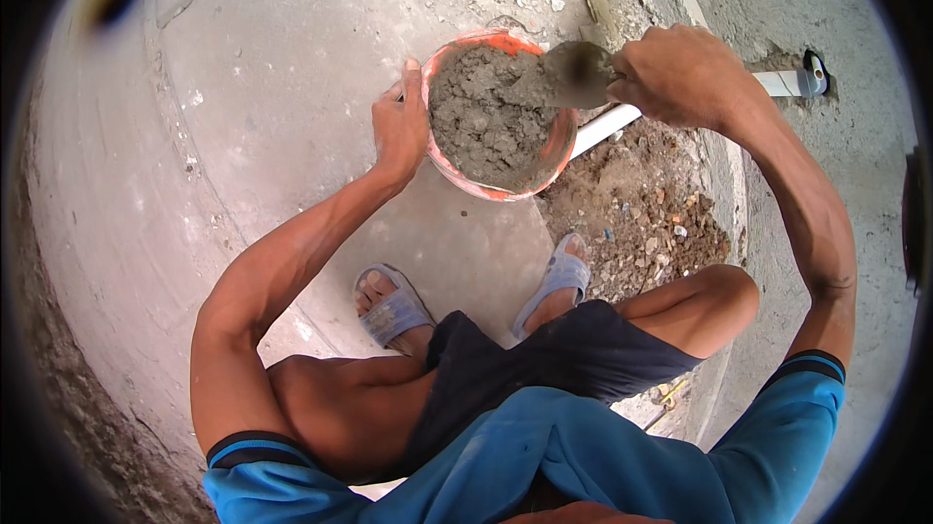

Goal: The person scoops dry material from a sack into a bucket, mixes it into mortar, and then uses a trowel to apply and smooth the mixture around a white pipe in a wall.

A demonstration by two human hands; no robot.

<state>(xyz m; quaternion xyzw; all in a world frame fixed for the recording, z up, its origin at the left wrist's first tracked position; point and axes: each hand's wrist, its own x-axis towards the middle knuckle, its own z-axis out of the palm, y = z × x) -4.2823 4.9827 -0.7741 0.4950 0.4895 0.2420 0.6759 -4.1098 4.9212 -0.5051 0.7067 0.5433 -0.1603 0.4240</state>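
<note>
Here, bucket (561, 140) (orange) against left fingers (412, 87)

Rough, wet-looking mortar (481, 121), scuffed plastic-looking bucket (561, 143), smooth plastic pipe (608, 128), matt cloth shirt (505, 441), dusty concrete floor (292, 67), coarse, crumbly soil (646, 198)

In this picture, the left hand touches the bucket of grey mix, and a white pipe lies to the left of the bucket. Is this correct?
Not quite: the white pipe lies to the right of the bucket, as the head view shows. The left hand does touch the bucket.
</note>
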